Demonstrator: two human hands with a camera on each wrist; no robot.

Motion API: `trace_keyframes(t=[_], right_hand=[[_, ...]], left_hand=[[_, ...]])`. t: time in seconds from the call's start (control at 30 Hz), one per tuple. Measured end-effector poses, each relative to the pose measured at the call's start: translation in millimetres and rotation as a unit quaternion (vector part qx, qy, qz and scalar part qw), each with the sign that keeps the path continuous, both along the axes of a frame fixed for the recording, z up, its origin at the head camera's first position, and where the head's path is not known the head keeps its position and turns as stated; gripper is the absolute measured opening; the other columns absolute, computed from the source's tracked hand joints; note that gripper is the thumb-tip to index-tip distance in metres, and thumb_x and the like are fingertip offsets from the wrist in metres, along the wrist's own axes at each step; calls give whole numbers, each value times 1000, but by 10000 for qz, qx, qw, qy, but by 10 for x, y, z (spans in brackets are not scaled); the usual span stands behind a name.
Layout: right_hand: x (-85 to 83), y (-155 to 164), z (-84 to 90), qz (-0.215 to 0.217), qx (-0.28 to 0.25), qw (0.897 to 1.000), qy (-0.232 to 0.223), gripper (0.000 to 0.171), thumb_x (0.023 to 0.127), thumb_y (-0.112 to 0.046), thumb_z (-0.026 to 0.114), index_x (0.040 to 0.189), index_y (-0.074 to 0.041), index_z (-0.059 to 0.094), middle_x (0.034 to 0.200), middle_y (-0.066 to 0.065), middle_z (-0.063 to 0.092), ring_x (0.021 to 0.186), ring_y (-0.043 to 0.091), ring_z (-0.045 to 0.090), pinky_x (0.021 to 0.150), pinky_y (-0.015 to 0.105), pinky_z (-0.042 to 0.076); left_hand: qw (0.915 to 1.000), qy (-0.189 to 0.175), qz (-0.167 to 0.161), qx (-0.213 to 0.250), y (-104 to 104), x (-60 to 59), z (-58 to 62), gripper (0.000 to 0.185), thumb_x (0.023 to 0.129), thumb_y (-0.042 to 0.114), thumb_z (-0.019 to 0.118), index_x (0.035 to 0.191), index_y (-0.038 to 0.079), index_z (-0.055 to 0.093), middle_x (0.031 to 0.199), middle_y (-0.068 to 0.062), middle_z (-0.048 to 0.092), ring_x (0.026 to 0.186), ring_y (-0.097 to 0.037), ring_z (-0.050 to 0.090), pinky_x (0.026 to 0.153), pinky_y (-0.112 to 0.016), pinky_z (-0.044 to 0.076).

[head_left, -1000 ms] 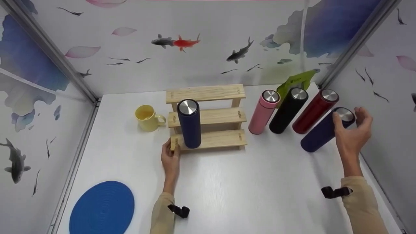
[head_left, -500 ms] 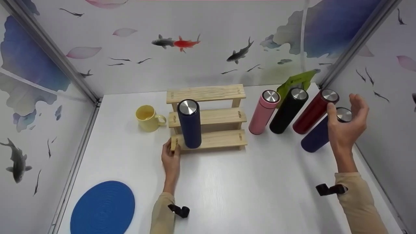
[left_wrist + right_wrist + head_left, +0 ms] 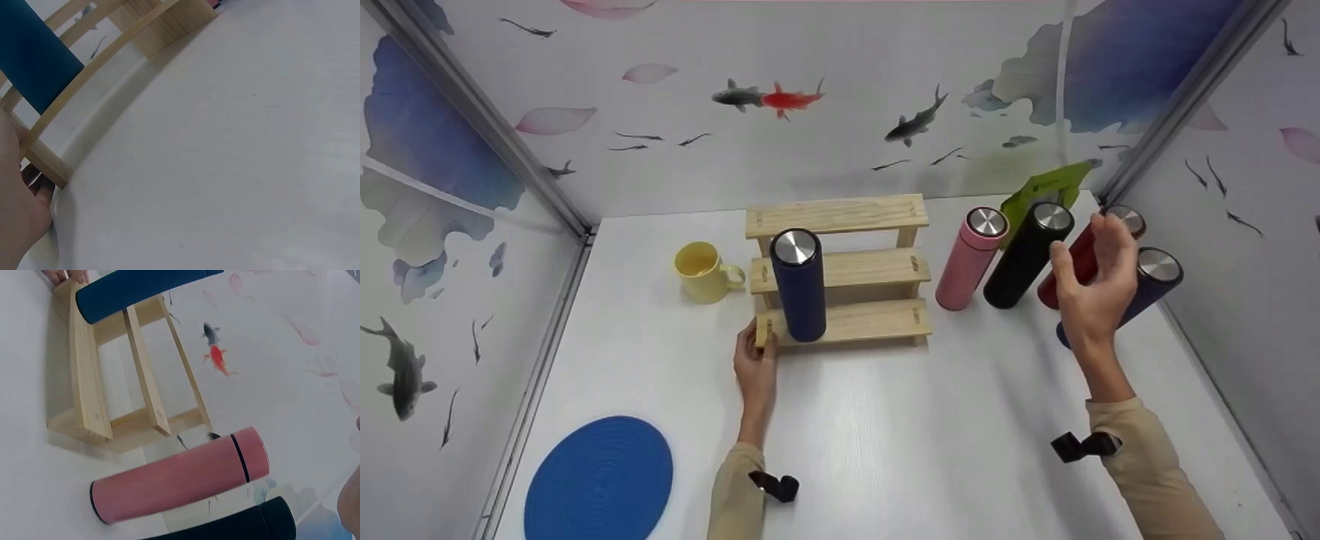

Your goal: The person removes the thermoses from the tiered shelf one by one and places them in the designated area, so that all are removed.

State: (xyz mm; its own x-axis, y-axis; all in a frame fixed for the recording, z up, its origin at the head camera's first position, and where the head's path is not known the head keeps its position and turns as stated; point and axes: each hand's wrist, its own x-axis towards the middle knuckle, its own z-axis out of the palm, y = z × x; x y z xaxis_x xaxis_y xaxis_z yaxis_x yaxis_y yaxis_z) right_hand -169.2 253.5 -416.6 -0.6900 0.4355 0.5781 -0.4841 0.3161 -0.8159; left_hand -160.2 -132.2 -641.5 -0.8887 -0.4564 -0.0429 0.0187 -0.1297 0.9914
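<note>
A three-step wooden rack (image 3: 840, 270) stands mid-table with a navy bottle (image 3: 799, 289) upright on its lowest step. My left hand (image 3: 756, 339) grips the rack's front left corner post; its palm (image 3: 22, 208) shows beside that post (image 3: 48, 163). Right of the rack stand a pink bottle (image 3: 969, 261), a black bottle (image 3: 1026, 256), a red bottle (image 3: 1126, 218) and a second navy bottle (image 3: 1153, 276). My right hand (image 3: 1086, 249) hovers open in front of the red bottle, holding nothing. The right wrist view shows the pink bottle (image 3: 180, 481) and the rack (image 3: 90, 394).
A yellow mug (image 3: 701, 271) sits left of the rack. A blue round mat (image 3: 598, 480) lies at the front left. A green card (image 3: 1046, 186) leans in the back right corner. Patterned walls close in the white table (image 3: 922, 450) on three sides.
My right hand has left the rightmost navy bottle and moved left and up, now in front of the red bottle. The left hand has stayed on the rack.
</note>
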Motion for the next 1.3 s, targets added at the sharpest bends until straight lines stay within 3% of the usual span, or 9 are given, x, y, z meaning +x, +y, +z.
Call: trace_keyframes(t=[0.23,0.63,0.9,1.07,1.3], right_hand=[[-1,-281,-35,444,-144,9988,-165,61,90,2,70,143,12,43,145,26,52,142,28,46,122,35,31],[-64,-689,-407,944,30,9953,-211,69,88,4,72,148,7,38,149,21,50,145,28,43,122,35,29],[-96,-1043,-412,1304,-91,9914,-21,69,87,3,73,147,7,39,148,22,50,143,27,44,123,36,28],[-114,-1311,-391,1736,-501,9835,127,71,85,8,72,146,12,37,147,28,49,143,31,43,124,37,26],[-120,-1607,-381,1862,-231,9822,-47,74,85,1,77,146,11,37,147,26,51,143,31,45,121,37,32]], left_hand=[[10000,-22,-1,-58,4,15,0,48,99,4,61,145,2,47,144,-20,54,136,-30,52,94,-14,46],[9998,-94,-17,-153,4,33,2,47,100,7,61,145,3,47,143,-17,55,135,-28,52,92,-15,46],[9999,-97,9,-104,-13,36,-18,47,101,8,61,146,5,48,144,-16,55,132,-26,54,86,-14,49],[10000,11,14,3,1,24,4,47,100,4,60,145,2,47,143,-19,54,134,-29,53,91,-14,48],[9999,43,3,93,16,14,27,48,100,2,59,146,0,46,146,-21,52,139,-31,49,97,-14,46]])
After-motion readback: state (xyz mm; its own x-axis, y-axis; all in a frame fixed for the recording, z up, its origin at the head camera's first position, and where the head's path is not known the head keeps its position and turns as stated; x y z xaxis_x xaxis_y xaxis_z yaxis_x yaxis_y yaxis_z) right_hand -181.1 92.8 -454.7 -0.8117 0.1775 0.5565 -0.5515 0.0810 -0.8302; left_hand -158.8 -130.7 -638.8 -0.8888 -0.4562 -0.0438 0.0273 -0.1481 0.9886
